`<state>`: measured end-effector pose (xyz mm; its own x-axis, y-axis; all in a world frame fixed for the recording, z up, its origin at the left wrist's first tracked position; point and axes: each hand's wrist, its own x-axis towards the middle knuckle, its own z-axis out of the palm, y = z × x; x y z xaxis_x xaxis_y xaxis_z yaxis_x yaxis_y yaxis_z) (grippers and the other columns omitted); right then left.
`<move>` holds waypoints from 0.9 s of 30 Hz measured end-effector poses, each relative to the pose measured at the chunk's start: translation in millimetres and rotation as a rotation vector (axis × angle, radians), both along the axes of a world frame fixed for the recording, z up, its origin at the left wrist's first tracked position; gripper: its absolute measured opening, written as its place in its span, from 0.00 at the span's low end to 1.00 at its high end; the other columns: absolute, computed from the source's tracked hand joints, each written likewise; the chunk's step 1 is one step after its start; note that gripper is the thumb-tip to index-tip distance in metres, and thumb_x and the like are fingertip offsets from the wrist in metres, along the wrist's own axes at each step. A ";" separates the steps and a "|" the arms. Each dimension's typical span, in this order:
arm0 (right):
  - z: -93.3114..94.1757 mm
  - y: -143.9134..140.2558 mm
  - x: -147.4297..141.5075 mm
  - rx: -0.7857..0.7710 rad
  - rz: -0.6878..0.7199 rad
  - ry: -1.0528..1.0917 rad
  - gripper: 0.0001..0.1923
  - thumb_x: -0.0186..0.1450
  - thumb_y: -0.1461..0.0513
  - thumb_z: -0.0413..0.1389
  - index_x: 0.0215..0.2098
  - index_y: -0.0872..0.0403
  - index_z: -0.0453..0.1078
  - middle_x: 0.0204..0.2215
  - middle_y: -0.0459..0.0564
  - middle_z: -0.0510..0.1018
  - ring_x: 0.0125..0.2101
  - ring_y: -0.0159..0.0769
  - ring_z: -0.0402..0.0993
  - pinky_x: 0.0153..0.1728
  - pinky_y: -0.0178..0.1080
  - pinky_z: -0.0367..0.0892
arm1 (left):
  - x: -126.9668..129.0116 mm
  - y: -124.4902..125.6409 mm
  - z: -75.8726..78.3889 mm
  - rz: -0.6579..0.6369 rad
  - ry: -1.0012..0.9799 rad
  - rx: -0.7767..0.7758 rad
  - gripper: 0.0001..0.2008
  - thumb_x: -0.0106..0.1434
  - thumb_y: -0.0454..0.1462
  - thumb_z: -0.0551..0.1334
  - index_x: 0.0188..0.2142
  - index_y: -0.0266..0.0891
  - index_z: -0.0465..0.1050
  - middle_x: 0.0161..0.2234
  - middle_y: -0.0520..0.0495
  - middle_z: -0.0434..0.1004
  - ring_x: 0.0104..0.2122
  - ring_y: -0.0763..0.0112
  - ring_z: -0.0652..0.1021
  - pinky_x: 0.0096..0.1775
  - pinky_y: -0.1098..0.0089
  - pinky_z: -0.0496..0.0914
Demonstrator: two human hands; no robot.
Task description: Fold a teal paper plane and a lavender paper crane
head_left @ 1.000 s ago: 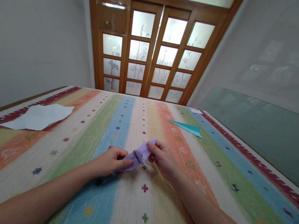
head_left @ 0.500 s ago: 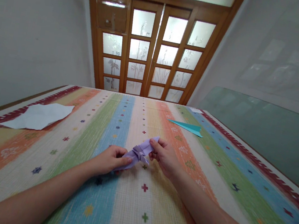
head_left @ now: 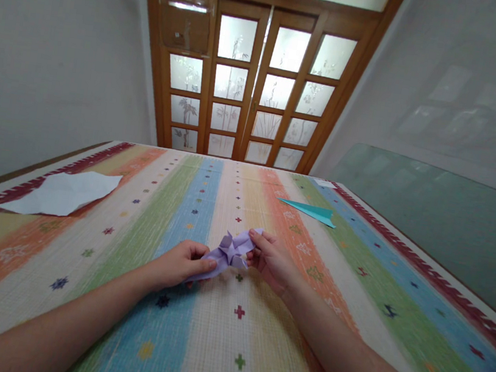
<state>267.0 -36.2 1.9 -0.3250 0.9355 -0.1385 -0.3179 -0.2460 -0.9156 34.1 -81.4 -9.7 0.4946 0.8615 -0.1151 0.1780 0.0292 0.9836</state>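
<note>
A piece of folded purple paper (head_left: 232, 250) is stretched at a slant between my two hands, just above the striped tablecloth (head_left: 212, 341). Several pointed flaps stand out around its middle. My left hand (head_left: 181, 264) pinches the lower left end, with the thumb on top. The upper right end is between the thumb and fingers of my right hand (head_left: 271, 259); some of those fingertips are hidden behind the paper.
To the far right lies a turquoise paper plane (head_left: 311, 212). A crumpled white sheet of paper (head_left: 65, 192) rests at the left. Near the back right corner is a small white piece (head_left: 324, 184). Wooden doors (head_left: 256, 82) with glass panes stand beyond the table.
The flaps in the middle of the purple paper have spread outward, one now pointing up. Both hands keep their hold in nearly the same place.
</note>
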 end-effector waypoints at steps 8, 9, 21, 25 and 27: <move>-6.8 1.6 -3.7 -0.059 0.037 0.018 0.12 0.59 0.55 0.66 0.31 0.56 0.74 0.24 0.46 0.74 0.22 0.28 0.69 0.21 0.30 0.71 | 0.9 -0.3 0.1 0.038 -0.011 -0.024 0.22 0.59 0.54 0.63 0.27 0.37 0.68 0.21 0.54 0.64 0.18 0.78 0.63 0.20 0.74 0.61; -7.5 2.1 -3.9 -0.050 0.037 0.001 0.12 0.60 0.55 0.65 0.31 0.56 0.74 0.25 0.47 0.74 0.23 0.29 0.70 0.21 0.30 0.71 | 1.2 -0.2 -0.4 0.047 -0.015 -0.023 0.22 0.59 0.54 0.63 0.28 0.37 0.68 0.21 0.54 0.64 0.18 0.78 0.64 0.20 0.74 0.61; -6.7 -9.4 -4.1 0.548 -0.175 -0.287 0.18 0.62 0.49 0.61 0.43 0.49 0.71 0.26 0.44 0.70 0.21 0.31 0.67 0.21 0.35 0.66 | 2.9 5.0 -1.3 0.344 0.081 0.113 0.22 0.60 0.55 0.59 0.28 0.38 0.68 0.21 0.55 0.66 0.18 0.76 0.65 0.20 0.75 0.60; -10.5 -20.3 -15.6 0.657 -0.144 -0.383 0.20 0.58 0.54 0.66 0.47 0.47 0.72 0.26 0.43 0.72 0.22 0.33 0.66 0.24 0.36 0.62 | 5.7 3.2 -4.2 0.316 0.122 0.189 0.21 0.62 0.53 0.59 0.25 0.38 0.65 0.19 0.55 0.63 0.18 0.76 0.65 0.20 0.74 0.59; -13.3 -22.0 -19.7 0.685 -0.177 -0.419 0.14 0.59 0.54 0.64 0.42 0.48 0.75 0.26 0.45 0.74 0.25 0.34 0.68 0.27 0.37 0.63 | 6.3 1.9 -4.4 0.299 0.163 0.228 0.21 0.62 0.52 0.58 0.24 0.38 0.64 0.19 0.55 0.62 0.18 0.76 0.65 0.21 0.74 0.58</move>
